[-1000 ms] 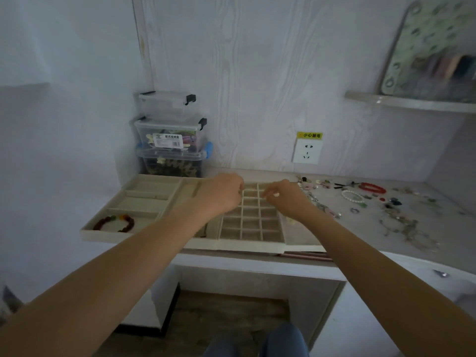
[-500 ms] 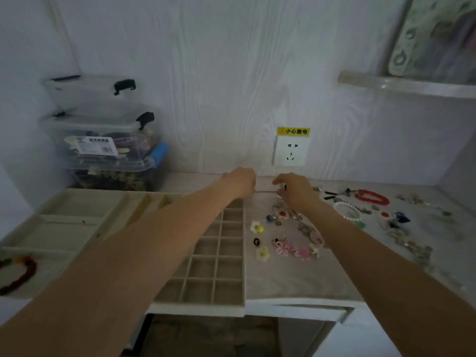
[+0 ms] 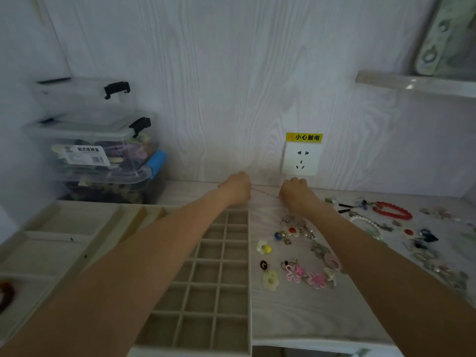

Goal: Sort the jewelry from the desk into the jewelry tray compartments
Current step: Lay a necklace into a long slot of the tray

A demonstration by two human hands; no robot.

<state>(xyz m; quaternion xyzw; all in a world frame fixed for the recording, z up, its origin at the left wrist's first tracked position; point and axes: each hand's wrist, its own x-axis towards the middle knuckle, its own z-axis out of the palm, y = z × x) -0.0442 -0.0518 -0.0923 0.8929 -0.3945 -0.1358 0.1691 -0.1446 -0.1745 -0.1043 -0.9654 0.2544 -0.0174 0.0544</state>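
The beige jewelry tray [image 3: 219,279] lies on the left half of the desk, with a grid of small cells on its right side and larger cells on its left. A dark beaded bracelet [image 3: 5,295] sits in a large cell at the far left. My left hand [image 3: 237,189] and my right hand [image 3: 296,194] are curled just past the tray's far right corner, near the wall. A thin chain [image 3: 265,188] stretches between them, each hand pinching one end. Loose jewelry lies right of the tray: a white-and-yellow flower piece [image 3: 264,247], pink flower pieces [image 3: 306,275], a pearl bracelet [image 3: 365,221] and a red bead bracelet [image 3: 392,211].
Stacked clear storage boxes [image 3: 98,150] stand at the back left against the wall. A wall socket [image 3: 301,158] with a yellow label is right behind my hands. A shelf [image 3: 412,83] juts out at the upper right. More small pieces are scattered toward the desk's right end.
My view has come closer and shifted right. Both hands have moved from above the tray's grid to the back of the desk by the socket and spread apart.
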